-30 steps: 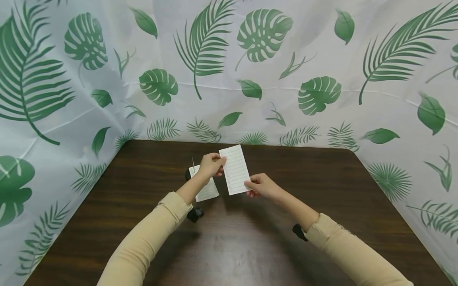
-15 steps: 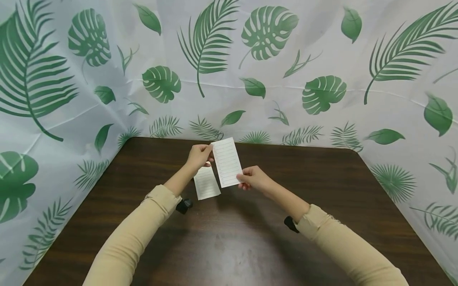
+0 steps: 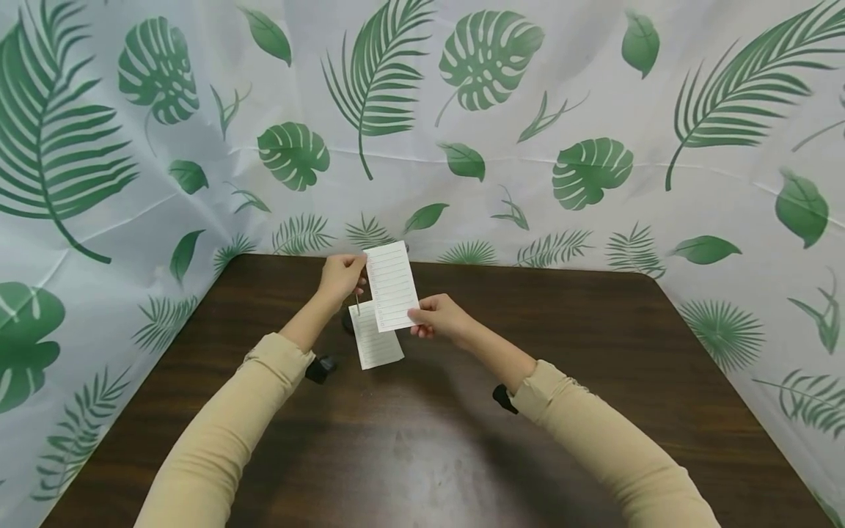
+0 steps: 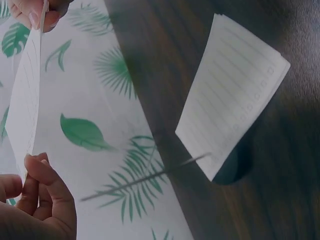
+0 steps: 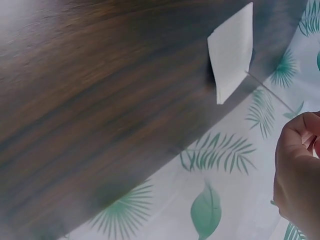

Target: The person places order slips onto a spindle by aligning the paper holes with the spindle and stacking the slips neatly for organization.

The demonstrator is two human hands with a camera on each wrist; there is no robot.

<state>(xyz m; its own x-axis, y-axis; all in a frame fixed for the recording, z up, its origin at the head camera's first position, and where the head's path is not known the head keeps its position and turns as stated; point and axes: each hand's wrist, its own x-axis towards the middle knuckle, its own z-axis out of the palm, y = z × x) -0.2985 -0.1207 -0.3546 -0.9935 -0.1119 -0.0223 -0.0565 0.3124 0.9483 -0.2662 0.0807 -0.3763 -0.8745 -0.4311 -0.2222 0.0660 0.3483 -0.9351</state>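
Note:
Between both hands a lined white paper sheet (image 3: 391, 284) with small circles along one edge is held up. My left hand (image 3: 342, 277) pinches its upper left corner, and my right hand (image 3: 439, 317) grips the lower right corner. Beneath, a small stack of similar lined sheets (image 4: 232, 95) is stuck on a thin metal paper spike (image 4: 145, 178) with a dark round base (image 4: 239, 162). The spike rises through the stack near one corner. In the head view, the held sheet overlaps the stack's upper part. Only the right hand's edge shows in the right wrist view.
The dark wooden table (image 3: 594, 352) spreads around the spike. Behind its far edge hangs a white curtain (image 3: 502, 169) printed with green leaves. Dark wrist-camera mounts (image 3: 320, 369) sit at both cuffs.
Both hands have moved left and farther away with the sheet, keeping their grip on its corners. It now overlaps the stack in the head view, having been to its right.

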